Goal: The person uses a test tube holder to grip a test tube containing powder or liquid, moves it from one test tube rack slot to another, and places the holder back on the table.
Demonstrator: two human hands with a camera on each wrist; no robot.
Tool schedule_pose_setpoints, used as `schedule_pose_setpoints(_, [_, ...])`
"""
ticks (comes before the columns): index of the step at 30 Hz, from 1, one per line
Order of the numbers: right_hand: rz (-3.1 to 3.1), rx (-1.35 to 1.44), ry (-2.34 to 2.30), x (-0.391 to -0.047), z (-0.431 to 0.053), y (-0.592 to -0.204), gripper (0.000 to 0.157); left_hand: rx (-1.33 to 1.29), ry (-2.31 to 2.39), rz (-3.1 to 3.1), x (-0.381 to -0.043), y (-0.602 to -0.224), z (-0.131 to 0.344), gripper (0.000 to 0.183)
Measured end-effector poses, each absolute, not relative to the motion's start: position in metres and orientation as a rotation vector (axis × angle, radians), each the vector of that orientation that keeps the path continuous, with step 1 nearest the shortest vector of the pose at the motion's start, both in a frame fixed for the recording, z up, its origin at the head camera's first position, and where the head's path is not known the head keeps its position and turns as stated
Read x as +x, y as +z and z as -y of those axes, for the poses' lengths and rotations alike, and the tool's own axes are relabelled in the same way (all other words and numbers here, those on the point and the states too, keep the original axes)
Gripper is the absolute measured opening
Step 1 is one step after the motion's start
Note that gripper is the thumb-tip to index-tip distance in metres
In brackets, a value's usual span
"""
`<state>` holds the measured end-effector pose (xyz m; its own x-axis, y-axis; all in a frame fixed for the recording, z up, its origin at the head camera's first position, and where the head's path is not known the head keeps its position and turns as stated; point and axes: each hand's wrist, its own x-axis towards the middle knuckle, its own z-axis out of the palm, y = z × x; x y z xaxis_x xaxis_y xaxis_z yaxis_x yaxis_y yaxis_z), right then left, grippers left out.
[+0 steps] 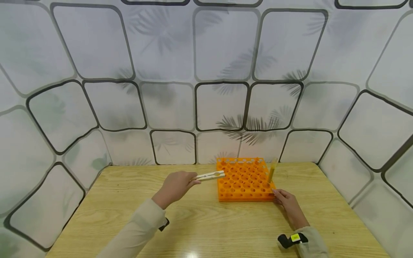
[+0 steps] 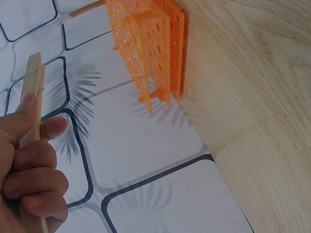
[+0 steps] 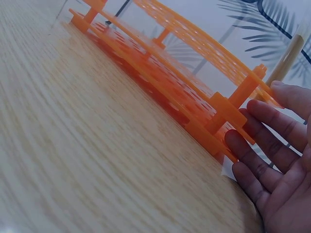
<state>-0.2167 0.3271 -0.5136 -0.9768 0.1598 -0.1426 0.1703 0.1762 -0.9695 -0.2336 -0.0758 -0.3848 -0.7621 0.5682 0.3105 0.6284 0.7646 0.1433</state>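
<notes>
My left hand (image 1: 175, 187) grips a wooden test tube clamp (image 1: 211, 175), its jaw end reaching rightward to the near-left part of an orange test tube rack (image 1: 246, 197). In the left wrist view the fingers curl round the clamp's handle (image 2: 31, 73). Nothing shows between the clamp's jaws. At the rack's right side stands a test tube (image 1: 271, 172) with yellow-brown contents, tilted slightly. My right hand (image 1: 290, 208) holds the rack's near-right corner. Seen from the right wrist, the thumb lies by the top plate and the fingers touch the rack's side (image 3: 228, 111).
The rack stands on a light wood-grain table (image 1: 200, 222), near its back edge. Behind and to both sides hangs a pale patterned curtain or wall (image 1: 171, 104). A dark strap device (image 1: 292, 239) sits on the right wrist.
</notes>
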Motion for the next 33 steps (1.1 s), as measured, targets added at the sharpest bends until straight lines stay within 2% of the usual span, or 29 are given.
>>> schedule_pose_setpoints(6, [-2.364, 0.347, -2.013, -0.216, -0.329, -0.514, 0.037, -0.959, -0.375, 2.709, -0.237, -0.385, 0.071, 0.034])
schedule_pose_setpoints(19, [-2.399, 0.306, -2.003, -0.215, -0.329, -0.516, 0.043, -0.981, -0.384, 2.719, -0.241, -0.377, 0.052, 0.038])
schedule_pose_setpoints(29, [-2.386, 0.321, -2.031, -0.216, -0.330, -0.519, 0.035, -1.011, -0.383, 2.673, -0.253, -0.378, 0.032, 0.040])
schedule_pose_setpoints(33, [-2.399, 0.315, -2.017, -0.216, -0.329, -0.517, 0.036, -1.021, -0.410, 2.656, -0.253, -0.376, 0.026, 0.039])
